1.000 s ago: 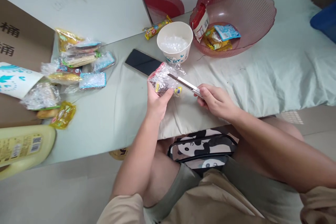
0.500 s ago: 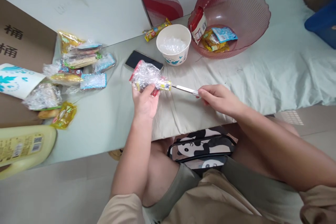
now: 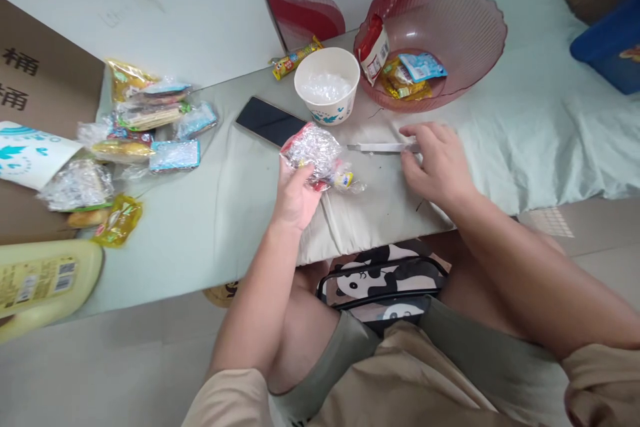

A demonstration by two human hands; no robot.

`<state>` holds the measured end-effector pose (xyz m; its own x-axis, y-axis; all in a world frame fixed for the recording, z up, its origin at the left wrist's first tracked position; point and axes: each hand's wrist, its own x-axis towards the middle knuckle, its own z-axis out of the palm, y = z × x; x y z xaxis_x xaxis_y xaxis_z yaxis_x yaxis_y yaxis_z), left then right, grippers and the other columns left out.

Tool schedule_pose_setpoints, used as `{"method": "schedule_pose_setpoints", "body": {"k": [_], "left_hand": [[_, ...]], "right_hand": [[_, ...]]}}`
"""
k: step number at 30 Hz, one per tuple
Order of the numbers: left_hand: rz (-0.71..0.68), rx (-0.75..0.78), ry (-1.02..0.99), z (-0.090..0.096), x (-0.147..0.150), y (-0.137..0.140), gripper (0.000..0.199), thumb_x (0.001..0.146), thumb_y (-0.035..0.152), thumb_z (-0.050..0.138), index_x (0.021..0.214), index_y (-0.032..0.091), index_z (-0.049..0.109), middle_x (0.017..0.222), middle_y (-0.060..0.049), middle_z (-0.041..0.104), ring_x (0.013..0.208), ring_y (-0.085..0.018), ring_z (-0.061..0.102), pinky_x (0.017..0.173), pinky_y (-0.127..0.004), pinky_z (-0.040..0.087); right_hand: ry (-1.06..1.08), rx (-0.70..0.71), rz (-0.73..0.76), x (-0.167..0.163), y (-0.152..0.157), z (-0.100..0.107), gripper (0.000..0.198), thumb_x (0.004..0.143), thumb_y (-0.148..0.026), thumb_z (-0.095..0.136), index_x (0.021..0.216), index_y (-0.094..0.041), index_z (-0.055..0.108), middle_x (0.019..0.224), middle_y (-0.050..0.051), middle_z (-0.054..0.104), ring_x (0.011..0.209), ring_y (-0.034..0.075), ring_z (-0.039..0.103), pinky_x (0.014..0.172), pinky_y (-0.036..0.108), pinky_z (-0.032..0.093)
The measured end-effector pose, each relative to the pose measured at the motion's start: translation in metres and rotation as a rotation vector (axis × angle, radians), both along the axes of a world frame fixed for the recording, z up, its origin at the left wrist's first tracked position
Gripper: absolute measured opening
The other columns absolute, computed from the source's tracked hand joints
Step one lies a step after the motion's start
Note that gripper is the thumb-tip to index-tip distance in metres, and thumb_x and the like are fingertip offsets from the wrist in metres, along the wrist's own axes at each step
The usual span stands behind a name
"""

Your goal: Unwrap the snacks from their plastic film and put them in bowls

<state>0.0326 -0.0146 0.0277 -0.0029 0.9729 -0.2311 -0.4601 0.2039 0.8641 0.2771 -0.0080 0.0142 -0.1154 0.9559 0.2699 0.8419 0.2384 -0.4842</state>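
Wrapped bundle [image 3: 314,147] in your left hand [image 3: 299,197], fingers clamped on it, cup [image 3: 327,97] at 1 o'clock. Right hand [image 3: 440,163] at 3 o'clock, fingers apart around tail of knife [image 3: 380,147]; can't tell if touching. Bundle looks slick, could slip if grip loosens; careless nudge might spin knife.

Pink meeting green

The packet [image 3: 315,150] is flashing red and yellow under clear wrap — the cutter [image 3: 377,147] is showing white, the phone [image 3: 270,120] black. The bowl [image 3: 467,30] is glowing ribbed pink — the cloth [image 3: 200,220] pale green.
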Motion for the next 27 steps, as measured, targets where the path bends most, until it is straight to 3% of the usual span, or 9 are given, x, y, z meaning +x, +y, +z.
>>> {"method": "schedule_pose_setpoints", "body": {"k": [3, 6, 8, 10, 14, 18, 21, 24, 27], "left_hand": [[-0.002, 0.023, -0.01, -0.007, 0.012, -0.002, 0.064, 0.068, 0.032, 0.085, 0.124, 0.035, 0.054, 0.133, -0.003, 0.067, 0.122, -0.027, 0.066, 0.099, -0.043, 0.057], [0.015, 0.056, 0.014, -0.014, 0.015, -0.001, 0.063, 0.068, 0.038, 0.089, 0.118, 0.035, 0.051, 0.129, -0.002, 0.067, 0.117, -0.025, 0.068, 0.096, -0.041, 0.058], [0.038, 0.076, 0.083, -0.016, 0.011, 0.0, 0.06, 0.069, 0.043, 0.089, 0.114, 0.033, 0.051, 0.123, -0.002, 0.067, 0.11, -0.023, 0.069, 0.091, -0.039, 0.058], [0.093, 0.106, 0.196, -0.017, 0.001, 0.0, 0.055, 0.072, 0.045, 0.087, 0.11, 0.031, 0.051, 0.118, -0.003, 0.067, 0.104, -0.021, 0.069, 0.088, -0.035, 0.057], [0.151, 0.179, 0.39, -0.016, -0.016, -0.003, 0.048, 0.077, 0.045, 0.082, 0.109, 0.03, 0.05, 0.124, -0.005, 0.064, 0.108, -0.019, 0.067, 0.085, -0.03, 0.055], [-0.051, 0.304, 0.717, -0.016, -0.02, -0.008, 0.06, 0.07, 0.035, 0.087, 0.123, 0.03, 0.058, 0.128, -0.006, 0.064, 0.097, -0.018, 0.064, 0.081, -0.031, 0.054], [-0.127, 0.38, 0.957, -0.014, -0.018, -0.009, 0.035, 0.075, 0.026, 0.08, 0.109, 0.026, 0.07, 0.111, -0.005, 0.066, 0.083, -0.016, 0.06, 0.08, -0.033, 0.053], [-0.094, 0.401, 0.973, -0.012, -0.016, -0.007, 0.008, 0.078, 0.025, 0.076, 0.084, 0.022, 0.07, 0.097, -0.004, 0.064, 0.085, -0.018, 0.061, 0.076, -0.032, 0.052], [-0.048, 0.326, 0.767, -0.01, -0.015, -0.004, 0.016, 0.077, 0.029, 0.078, 0.077, 0.021, 0.064, 0.096, -0.004, 0.066, 0.088, -0.018, 0.063, 0.071, -0.028, 0.052]], "right_hand": [[0.211, 0.026, 0.256, -0.009, -0.006, 0.005, 0.051, 0.087, -0.03, 0.055, 0.137, -0.02, 0.056, 0.136, 0.015, 0.066, 0.122, 0.034, 0.063, 0.1, 0.051, 0.052], [0.346, -0.054, 0.38, -0.018, -0.011, 0.011, 0.038, 0.086, -0.031, 0.056, 0.122, -0.022, 0.063, 0.122, 0.011, 0.073, 0.11, 0.029, 0.068, 0.094, 0.045, 0.055], [0.391, -0.123, 0.343, -0.02, -0.013, 0.015, 0.017, 0.086, -0.026, 0.054, 0.097, -0.024, 0.067, 0.099, 0.007, 0.075, 0.093, 0.025, 0.07, 0.088, 0.041, 0.055], [0.471, -0.148, 0.255, -0.02, -0.013, 0.018, 0.011, 0.085, -0.024, 0.053, 0.083, -0.024, 0.063, 0.086, 0.006, 0.073, 0.083, 0.022, 0.069, 0.083, 0.039, 0.055], [0.655, -0.158, 0.043, -0.017, -0.01, 0.018, 0.006, 0.085, -0.026, 0.055, 0.086, -0.023, 0.06, 0.081, 0.004, 0.068, 0.075, 0.019, 0.066, 0.074, 0.035, 0.054], [0.64, -0.137, -0.12, -0.015, -0.002, 0.013, 0.008, 0.09, -0.026, 0.055, 0.097, -0.024, 0.059, 0.088, 0.004, 0.067, 0.077, 0.019, 0.067, 0.072, 0.034, 0.054], [0.625, -0.083, -0.16, -0.012, 0.003, 0.008, 0.008, 0.092, -0.024, 0.053, 0.1, -0.024, 0.057, 0.095, 0.006, 0.066, 0.081, 0.02, 0.068, 0.073, 0.036, 0.053], [0.611, -0.084, -0.153, -0.007, 0.005, 0.005, 0.007, 0.093, -0.024, 0.052, 0.098, -0.024, 0.057, 0.096, 0.007, 0.066, 0.083, 0.021, 0.068, 0.072, 0.037, 0.053], [0.609, -0.095, -0.149, -0.003, 0.006, 0.001, 0.007, 0.095, -0.028, 0.053, 0.099, -0.025, 0.057, 0.096, 0.007, 0.066, 0.084, 0.021, 0.069, 0.07, 0.036, 0.054]]}}
